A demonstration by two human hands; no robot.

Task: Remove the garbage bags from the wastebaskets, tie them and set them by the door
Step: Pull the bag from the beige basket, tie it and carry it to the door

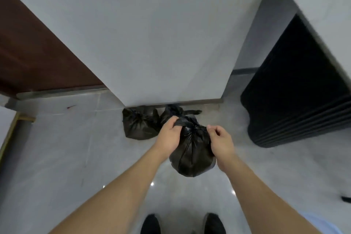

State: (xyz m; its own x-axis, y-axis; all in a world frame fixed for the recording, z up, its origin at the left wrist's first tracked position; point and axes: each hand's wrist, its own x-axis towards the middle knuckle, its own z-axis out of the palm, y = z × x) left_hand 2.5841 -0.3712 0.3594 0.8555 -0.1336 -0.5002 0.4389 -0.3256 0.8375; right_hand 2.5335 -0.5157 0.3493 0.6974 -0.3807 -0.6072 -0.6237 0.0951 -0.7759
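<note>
Floor: glossy grey tile (57, 157)
Left hand (169, 136): pinching a knot tail
Right hand (221, 139): fingers curled at the knot's other side
Held bag (191, 157): black, knotted — between both hands
Tied bags (139, 123): two, against the wall base (171, 103)
Door (34, 51): dark brown — far left

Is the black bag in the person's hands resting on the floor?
No, the held bag hangs above the floor, gripped at its knotted top by the left hand and right hand.

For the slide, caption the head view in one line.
Both hands, left and right, knot a black bag above two tied bags by the wall.
</note>
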